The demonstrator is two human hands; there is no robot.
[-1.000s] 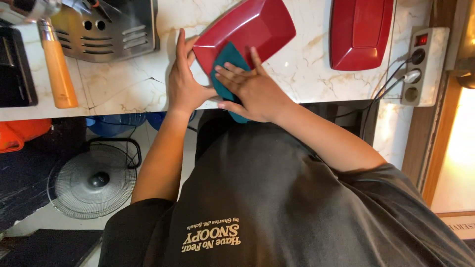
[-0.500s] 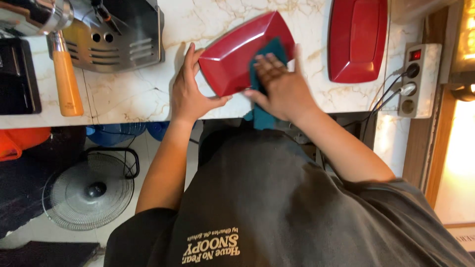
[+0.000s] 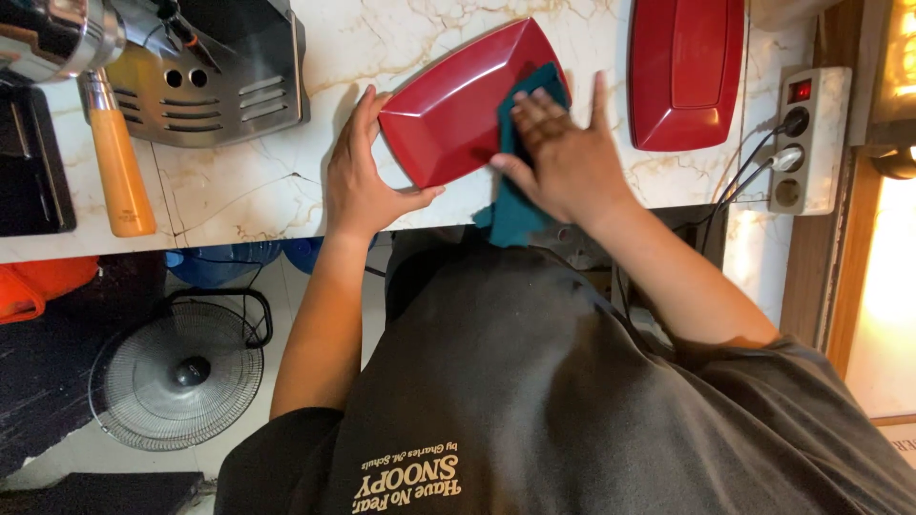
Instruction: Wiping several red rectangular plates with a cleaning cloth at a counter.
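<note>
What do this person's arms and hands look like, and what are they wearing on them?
Both arms are bare from the elbow down. The left hand and right hand wear no gloves, and no rings, watch or bracelets show. Short sleeves of a dark grey T-shirt with pale yellow lettering on the chest cover the upper arms.

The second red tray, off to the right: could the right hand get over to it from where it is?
Probably yes. The right hand lies flat on the teal cloth, and only bare marble counter separates it from the second red tray.
</note>
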